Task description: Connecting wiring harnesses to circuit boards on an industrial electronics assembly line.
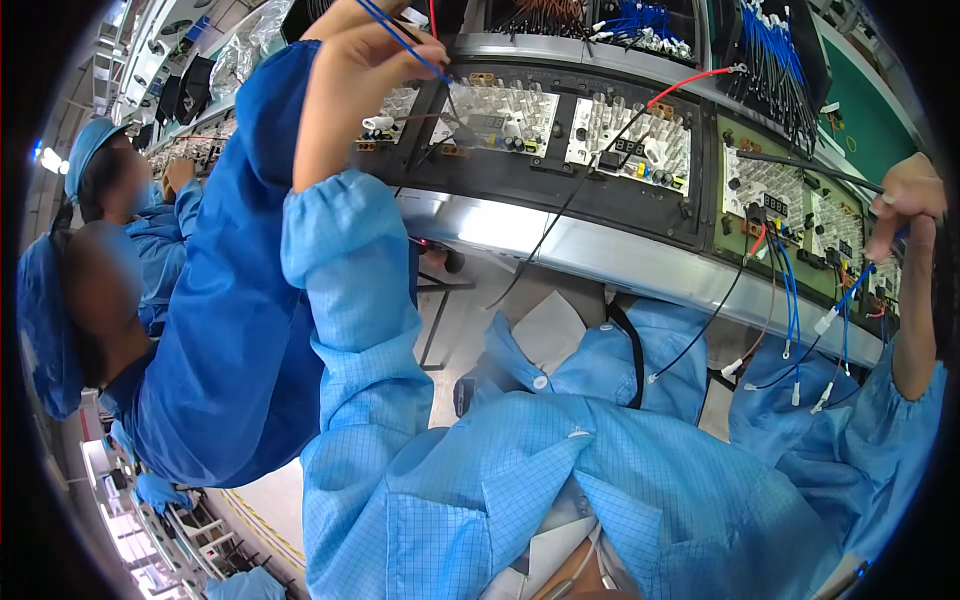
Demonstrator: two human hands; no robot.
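My left hand is raised over the left part of the bench, thumb and fingers pinched where thin blue wires cross them. Below its fingertips is a circuit board with clear upright parts. At the far right, my right hand is closed on the end of a black cable that reaches over a green-based board. Just under that hand, a blue wire with a white connector hangs down. Several red, black and blue leads with terminals dangle past the bench edge.
Another circuit board sits in the dark fixture, a red-and-black lead lying across it. Wire bundles fill bins behind. A metal rail edges the bench. At left, a co-worker in dark blue stands close, one arm reaching over the bench.
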